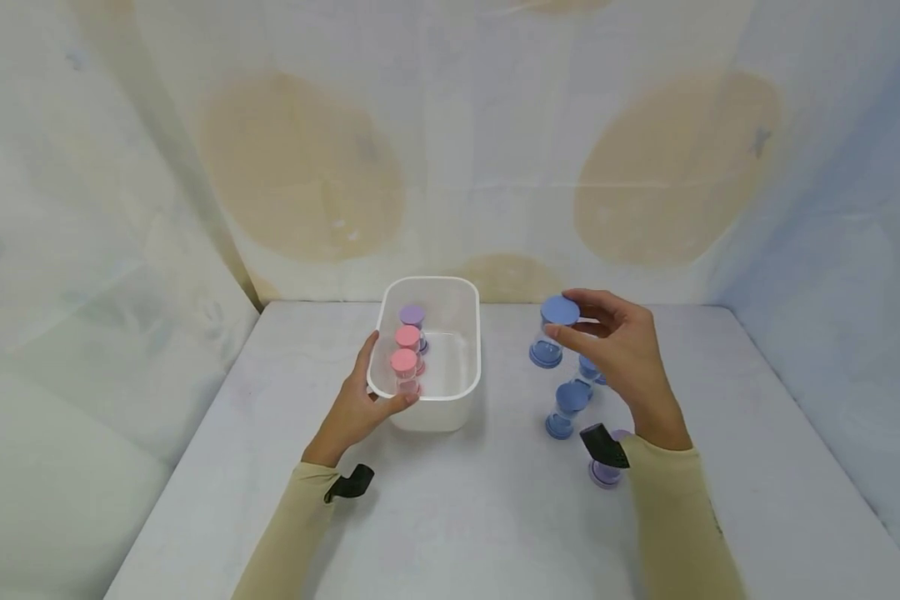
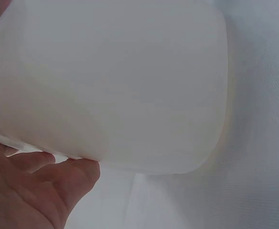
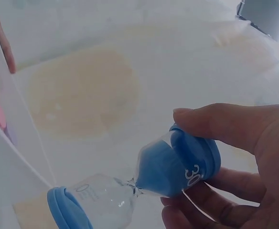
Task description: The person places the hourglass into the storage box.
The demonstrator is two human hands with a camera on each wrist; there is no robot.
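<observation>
Right hand [image 1: 622,350] pinches blue sand timer [image 1: 553,332] by top cap, right of white bin [image 1: 429,408]. Left hand [image 1: 356,408] grips bin's near-left rim. Keep timer upright; steady bin.

Both arms wear long, close-fitting sleeves of pale beige-yellow cloth that end at the wrists. The left sleeve [image 1: 285,533] has a small black strap [image 1: 351,483] sticking out at its cuff. The right sleeve [image 1: 678,525] carries a similar black strap [image 1: 604,446] at the wrist. Both hands are bare, with no gloves or rings showing.
</observation>
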